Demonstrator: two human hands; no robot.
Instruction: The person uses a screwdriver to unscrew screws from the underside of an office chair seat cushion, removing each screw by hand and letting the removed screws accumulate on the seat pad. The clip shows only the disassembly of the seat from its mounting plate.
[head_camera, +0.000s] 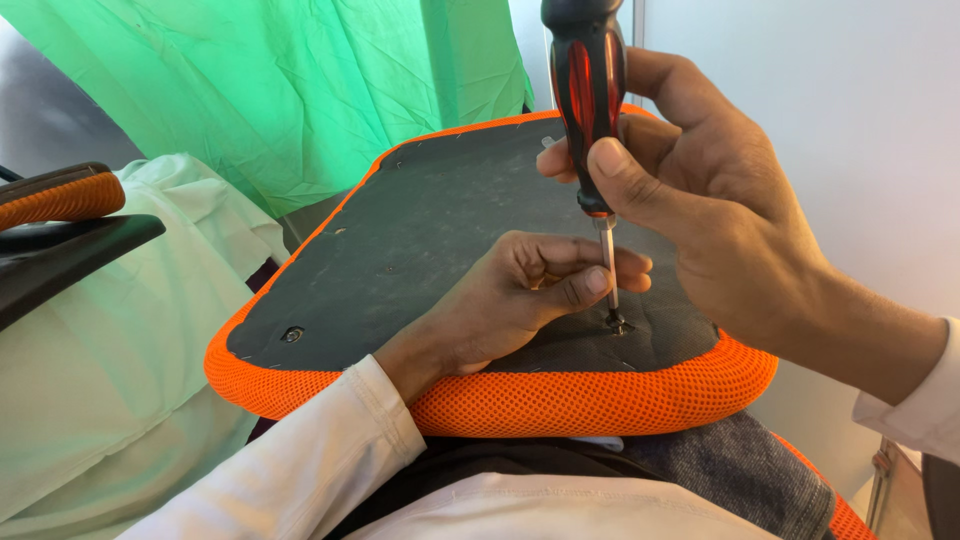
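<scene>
The step looks like turning a screw into the flat dark seat pad with the orange mesh edge (400, 235), which lies on the person's lap. The right hand (720, 210) is clenched around the red and black screwdriver (588, 100), held upright. The left hand (520, 300) pinches the thin metal shaft with its fingertips (590, 283), near the small dark screw (618, 325) at the pad's near right. The next move probably needs a straight, steady push. I count one screwdriver, one pad, two hands, and one more metal fitting (292, 334) at the near left.
</scene>
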